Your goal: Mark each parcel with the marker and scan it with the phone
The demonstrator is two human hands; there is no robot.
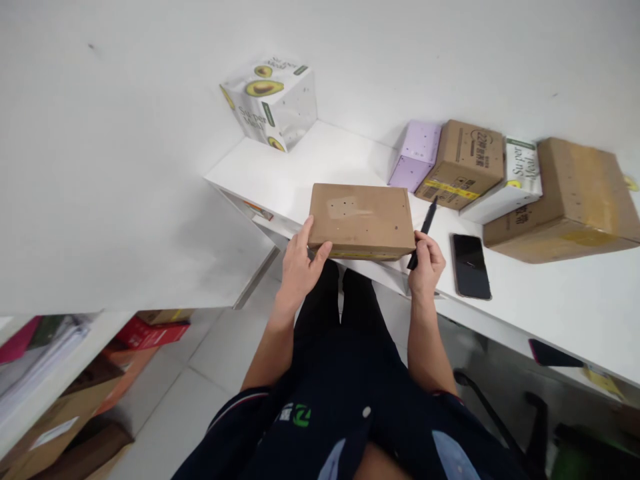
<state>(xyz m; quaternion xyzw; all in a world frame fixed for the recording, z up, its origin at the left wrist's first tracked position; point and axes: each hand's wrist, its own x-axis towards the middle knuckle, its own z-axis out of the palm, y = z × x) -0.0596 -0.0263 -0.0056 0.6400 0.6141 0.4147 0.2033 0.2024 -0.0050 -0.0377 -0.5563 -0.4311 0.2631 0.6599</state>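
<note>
A brown cardboard box (370, 223) with several small dark holes and a patch of tape on top lies at the front edge of the white desk. My left hand (301, 260) grips its left end, the thumb on the near edge and the fingers along the side. At the opposite end, my right hand (426, 263) is closed around a black marker (429, 219), which points away from me. The fingers of that hand are also against the box's near right corner. A black phone (471, 267) rests on the desk just right of my right hand.
Along the wall stand a lilac box (416, 157), a printed brown carton (463, 160), a white box (515, 177) and a larger taped carton (565, 200). A white avocado-print box (273, 103) occupies the far left corner. Shelves (65, 373) with boxes are lower left.
</note>
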